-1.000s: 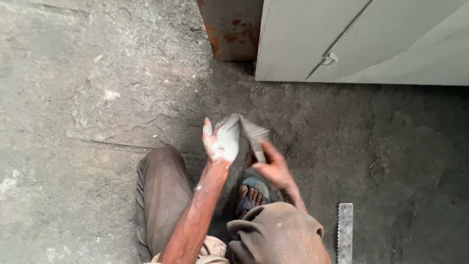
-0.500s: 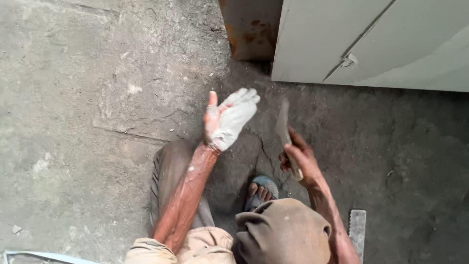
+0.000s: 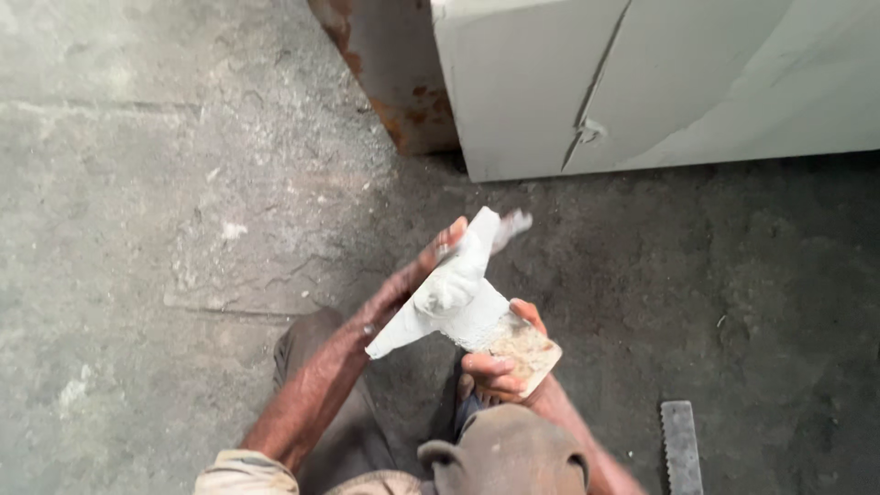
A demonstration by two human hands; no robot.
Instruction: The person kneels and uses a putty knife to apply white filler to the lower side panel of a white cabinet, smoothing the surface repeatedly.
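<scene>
Rough concrete floor (image 3: 137, 183) fills the frame, a pale cabinet (image 3: 660, 82) at upper right. Half a second ago the hands were apart; now the putty-coated left hand (image 3: 449, 284) lies open against the putty knife (image 3: 486, 316) grasped by the right hand (image 3: 504, 371) at centre.

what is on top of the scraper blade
White putty is smeared over the blade, with the left hand pressed across it. The blade's far end is hidden under both.
</scene>
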